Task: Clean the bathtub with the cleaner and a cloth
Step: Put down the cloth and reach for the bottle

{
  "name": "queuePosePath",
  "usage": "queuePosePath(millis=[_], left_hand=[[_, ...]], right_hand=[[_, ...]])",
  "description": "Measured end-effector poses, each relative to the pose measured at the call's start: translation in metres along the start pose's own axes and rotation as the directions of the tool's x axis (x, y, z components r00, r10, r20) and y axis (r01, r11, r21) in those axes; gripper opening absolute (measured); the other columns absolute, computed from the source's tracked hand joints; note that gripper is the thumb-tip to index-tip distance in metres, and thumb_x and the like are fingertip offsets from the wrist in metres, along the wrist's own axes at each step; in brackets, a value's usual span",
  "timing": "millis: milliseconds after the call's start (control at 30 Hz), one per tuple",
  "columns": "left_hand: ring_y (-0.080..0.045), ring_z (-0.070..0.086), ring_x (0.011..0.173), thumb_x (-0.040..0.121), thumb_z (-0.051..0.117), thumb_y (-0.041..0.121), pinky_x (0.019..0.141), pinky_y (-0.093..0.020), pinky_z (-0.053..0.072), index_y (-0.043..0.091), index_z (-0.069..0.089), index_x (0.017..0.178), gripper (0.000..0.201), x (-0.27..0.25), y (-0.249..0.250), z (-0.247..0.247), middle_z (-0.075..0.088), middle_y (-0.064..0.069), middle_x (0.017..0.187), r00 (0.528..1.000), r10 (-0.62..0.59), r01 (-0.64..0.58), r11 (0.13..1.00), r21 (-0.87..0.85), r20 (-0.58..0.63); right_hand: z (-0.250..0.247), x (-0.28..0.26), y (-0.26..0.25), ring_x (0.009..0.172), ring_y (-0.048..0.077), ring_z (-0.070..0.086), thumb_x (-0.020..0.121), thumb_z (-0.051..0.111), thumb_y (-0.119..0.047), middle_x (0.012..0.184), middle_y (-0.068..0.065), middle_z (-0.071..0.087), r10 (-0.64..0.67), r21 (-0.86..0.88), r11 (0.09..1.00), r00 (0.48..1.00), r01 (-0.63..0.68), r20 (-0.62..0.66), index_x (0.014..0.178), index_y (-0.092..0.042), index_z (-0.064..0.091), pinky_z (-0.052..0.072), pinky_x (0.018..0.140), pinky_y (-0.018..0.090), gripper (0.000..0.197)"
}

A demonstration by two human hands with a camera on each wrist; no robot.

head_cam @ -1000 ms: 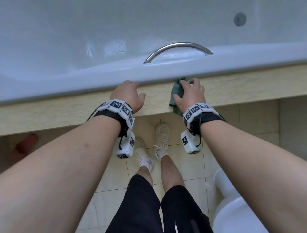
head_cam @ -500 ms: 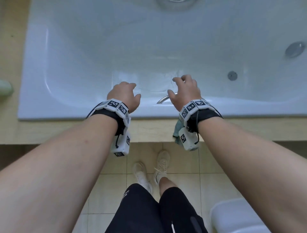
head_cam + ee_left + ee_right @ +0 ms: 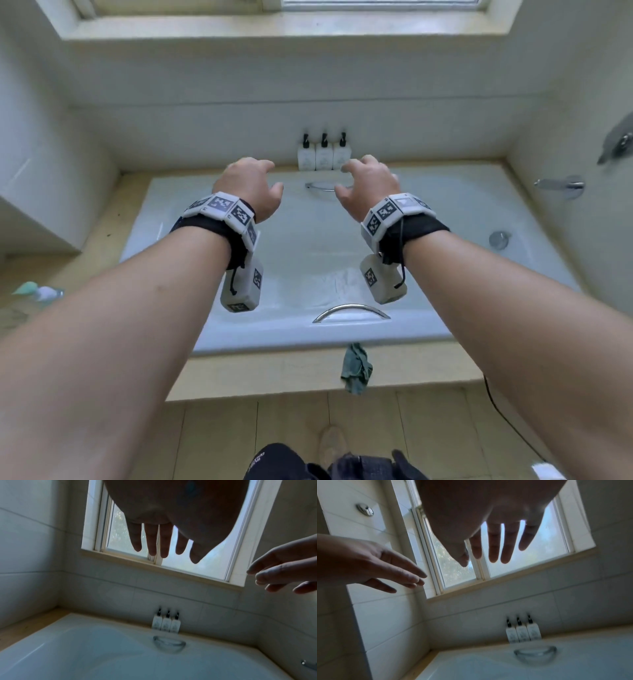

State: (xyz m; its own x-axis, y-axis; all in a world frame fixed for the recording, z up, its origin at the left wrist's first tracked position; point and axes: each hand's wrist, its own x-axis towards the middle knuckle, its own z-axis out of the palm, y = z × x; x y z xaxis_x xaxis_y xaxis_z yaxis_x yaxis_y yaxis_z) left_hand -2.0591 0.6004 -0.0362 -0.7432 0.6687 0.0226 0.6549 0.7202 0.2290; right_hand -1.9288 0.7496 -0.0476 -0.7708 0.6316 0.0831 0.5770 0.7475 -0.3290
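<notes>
Bathtub (image 3: 445, 219) sits under the window, and the green cloth (image 3: 356, 368) is draped over the tan ledge by the near grab handle (image 3: 351, 311). Left hand (image 3: 251, 186) and right hand (image 3: 368, 186) both hover above the tub, fingers loose, holding nothing.

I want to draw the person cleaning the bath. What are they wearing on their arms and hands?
Both arms are bare, with no sleeves or gloves. The left hand and right hand each have a black strap round the wrist, topped with a band of white blocks printed with black-and-white square patterns. A small white box with the same kind of pattern hangs under each wrist, with a thin black cable.
</notes>
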Motion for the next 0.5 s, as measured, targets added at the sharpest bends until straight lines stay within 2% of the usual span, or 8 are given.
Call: queuePosePath(millis=[233, 367, 500], left_hand=[[-0.027, 0.044, 0.132, 0.091, 0.057, 0.038, 0.109, -0.037, 0.034, 0.021, 0.052, 0.137, 0.049, -0.005, 0.029, -0.084, 0.050, -0.009, 0.142, 0.992, 0.074, -0.076, 0.997, -0.023, -0.097], [-0.025, 0.042, 0.133, 0.093, 0.056, 0.037, 0.108, -0.035, 0.032, 0.021, 0.050, 0.139, 0.049, -0.016, 0.033, -0.119, 0.049, -0.007, 0.143, 0.982, 0.114, -0.119, 0.992, -0.029, -0.149], [-0.024, 0.043, 0.133, 0.093, 0.056, 0.038, 0.108, -0.036, 0.034, 0.023, 0.048, 0.140, 0.050, -0.034, 0.016, -0.148, 0.048, -0.004, 0.144, 0.976, 0.131, -0.137, 0.990, -0.024, -0.172]], right_hand=[[-0.094, -0.003, -0.018, 0.116, 0.023, 0.050, 0.088, 0.050, -0.037, 0.124, 0.002, 0.053, -0.012, -0.003, 1.000, 0.991, 0.012, -0.133, 0.121, -0.026, 0.057, 0.035, 0.098, 0.037, 0.036], [-0.123, -0.011, -0.033, 0.116, 0.023, 0.050, 0.089, 0.050, -0.038, 0.127, 0.001, 0.052, -0.017, -0.018, 1.000, 0.988, 0.015, -0.155, 0.123, -0.027, 0.056, 0.037, 0.101, 0.039, 0.037], [-0.140, -0.024, -0.060, 0.115, 0.022, 0.051, 0.089, 0.051, -0.039, 0.126, 0.000, 0.053, -0.013, -0.017, 1.000, 0.984, 0.010, -0.178, 0.124, -0.027, 0.055, 0.037, 0.102, 0.041, 0.037]])
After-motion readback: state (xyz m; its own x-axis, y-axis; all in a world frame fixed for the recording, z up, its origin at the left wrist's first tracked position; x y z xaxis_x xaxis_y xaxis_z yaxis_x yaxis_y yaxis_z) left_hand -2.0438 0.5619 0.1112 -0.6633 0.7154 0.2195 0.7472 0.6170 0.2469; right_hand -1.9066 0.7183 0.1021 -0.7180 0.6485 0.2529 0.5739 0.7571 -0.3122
